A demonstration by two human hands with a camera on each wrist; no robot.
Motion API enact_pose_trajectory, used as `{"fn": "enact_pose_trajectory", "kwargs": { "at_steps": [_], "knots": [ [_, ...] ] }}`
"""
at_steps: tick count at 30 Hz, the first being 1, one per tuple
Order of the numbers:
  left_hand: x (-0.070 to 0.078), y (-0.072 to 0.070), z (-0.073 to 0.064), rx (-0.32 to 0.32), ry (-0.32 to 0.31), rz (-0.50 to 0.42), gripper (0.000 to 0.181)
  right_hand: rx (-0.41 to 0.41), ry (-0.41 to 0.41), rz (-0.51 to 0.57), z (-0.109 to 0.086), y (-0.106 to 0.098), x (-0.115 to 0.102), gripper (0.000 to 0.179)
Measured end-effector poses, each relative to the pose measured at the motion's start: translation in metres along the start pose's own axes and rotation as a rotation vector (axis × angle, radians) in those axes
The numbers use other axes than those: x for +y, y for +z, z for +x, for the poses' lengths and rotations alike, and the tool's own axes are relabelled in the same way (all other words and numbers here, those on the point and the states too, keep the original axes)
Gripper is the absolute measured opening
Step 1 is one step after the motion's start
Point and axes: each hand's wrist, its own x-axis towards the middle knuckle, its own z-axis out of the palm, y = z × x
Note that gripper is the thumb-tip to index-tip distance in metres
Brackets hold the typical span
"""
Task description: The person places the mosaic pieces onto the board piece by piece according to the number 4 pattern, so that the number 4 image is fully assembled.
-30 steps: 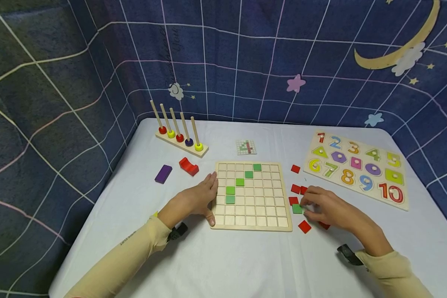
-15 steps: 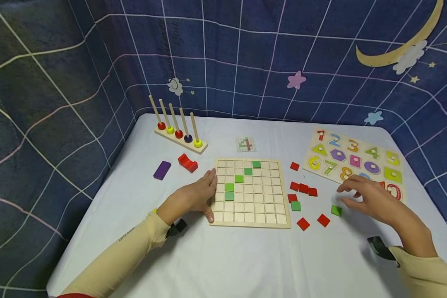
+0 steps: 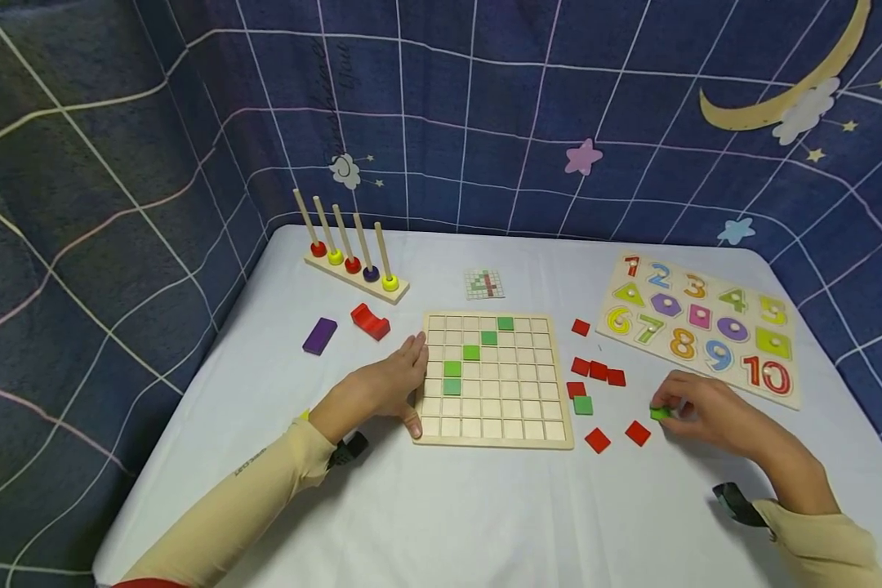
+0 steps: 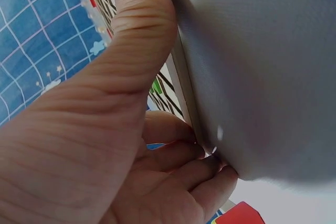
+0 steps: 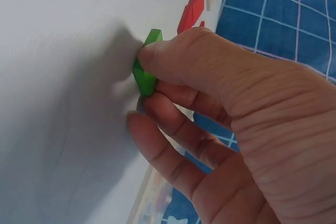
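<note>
A square wooden grid board [image 3: 510, 408] lies mid-table, with several green tiles [image 3: 471, 353] set in a stepped line in its cells. My left hand [image 3: 389, 388] rests along its left edge, thumb at the near corner and fingers farther up the side. In the left wrist view the thumb [image 4: 142, 30] lies against the board's edge. To the right of the board, my right hand [image 3: 706, 408] pinches a green square tile [image 5: 145, 81] between thumb and index finger, low over the tabletop. Another green tile [image 3: 583, 405] lies beside several loose red tiles [image 3: 638, 433].
A small pattern card [image 3: 484, 284] lies behind the board. At the back left stands a peg stacker [image 3: 356, 280] with coloured rings. A purple block [image 3: 319, 336] and a red curved block [image 3: 371, 322] sit left of the board. The number puzzle [image 3: 698, 327] is at the right.
My right hand has moved right from the loose tiles beside the board, and now pinches a green tile that lay on the table. My left hand has stayed at the board's edge.
</note>
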Motion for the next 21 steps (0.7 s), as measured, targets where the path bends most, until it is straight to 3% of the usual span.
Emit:
{"fn": "enact_pose_trajectory", "kwargs": {
  "at_steps": [10,21],
  "knots": [
    [0.001,0.001,-0.002,-0.01,-0.007,-0.002,0.138,0.027,-0.048,-0.013,0.007,-0.003,-0.007,0.028],
    [0.001,0.0,-0.001,-0.006,-0.005,0.004,0.137,-0.056,-0.005,-0.01,0.029,-0.018,-0.035,0.025]
  ]
}}
